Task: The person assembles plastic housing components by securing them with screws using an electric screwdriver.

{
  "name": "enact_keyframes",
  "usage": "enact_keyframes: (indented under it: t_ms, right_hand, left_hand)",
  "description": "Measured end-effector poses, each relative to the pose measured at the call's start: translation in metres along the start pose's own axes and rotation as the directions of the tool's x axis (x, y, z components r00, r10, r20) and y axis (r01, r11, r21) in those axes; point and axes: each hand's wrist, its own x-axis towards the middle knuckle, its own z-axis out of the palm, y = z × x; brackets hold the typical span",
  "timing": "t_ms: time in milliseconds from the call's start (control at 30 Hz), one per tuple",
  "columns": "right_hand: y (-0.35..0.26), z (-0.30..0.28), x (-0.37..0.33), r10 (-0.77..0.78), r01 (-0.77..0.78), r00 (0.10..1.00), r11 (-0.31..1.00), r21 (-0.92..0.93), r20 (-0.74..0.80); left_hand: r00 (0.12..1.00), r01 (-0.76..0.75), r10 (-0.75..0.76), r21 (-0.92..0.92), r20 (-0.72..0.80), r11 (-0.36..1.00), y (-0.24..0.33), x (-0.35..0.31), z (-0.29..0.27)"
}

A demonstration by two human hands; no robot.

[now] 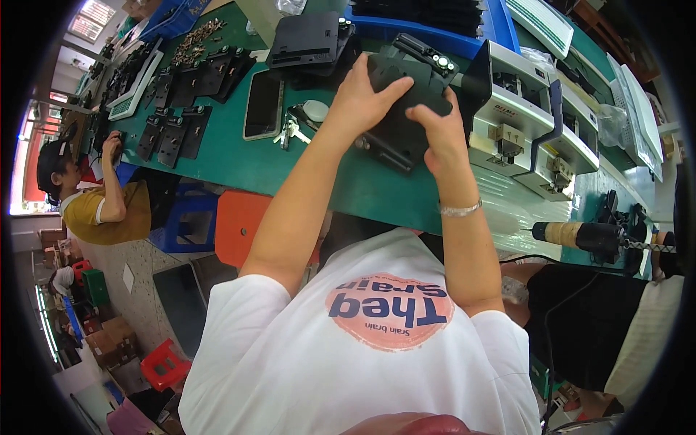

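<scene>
A flat black panel [403, 123] is held tilted over the green table, with a dark rod-like edge along its near side. My left hand [365, 98] grips its left side, thumb lying across the top face. My right hand [440, 129] closes on the right side, thumb bent over the face and fingers at the edge. The undersides of both hands' grips are hidden. Just beyond the panel is a black part with shiny round metal fittings [428, 58]. To the left of my left hand lies a stack of black panels [308, 43].
Left of my hands lie a phone [263, 105], keys [291, 132], several black plates [174, 134] and loose brass-coloured parts [197, 42]. White-and-black machines [511, 109] stand close at right. A blue crate [500, 22] is behind. A co-worker [109, 192] sits at left; an electric screwdriver [580, 235] lies right.
</scene>
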Motion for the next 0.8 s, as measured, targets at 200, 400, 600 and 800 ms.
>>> enact_keyframes:
  t_ms: [200,400,600,800]
  right_hand:
    - [-0.002,-0.022,-0.042,-0.203,0.267,0.951,0.919,-0.289,0.231]
    - [0.003,-0.036,-0.044,-0.31,0.517,0.754,0.824,-0.231,0.579]
    - [-0.002,-0.038,-0.043,-0.251,0.45,0.752,0.871,-0.196,0.61]
    - [-0.002,-0.042,-0.032,-0.301,0.446,0.792,0.879,-0.167,0.531]
  left_hand:
    - [0.987,-0.141,0.154,-0.644,-0.036,0.752,-0.029,-0.066,-0.003]
    - [0.964,-0.175,0.261,-0.626,0.048,0.76,-0.068,-0.091,-0.015]
    - [0.85,-0.411,0.527,-0.6,0.02,0.686,-0.057,-0.096,-0.009]
    - [0.827,-0.468,0.561,-0.582,-0.025,0.665,-0.048,-0.078,-0.001]
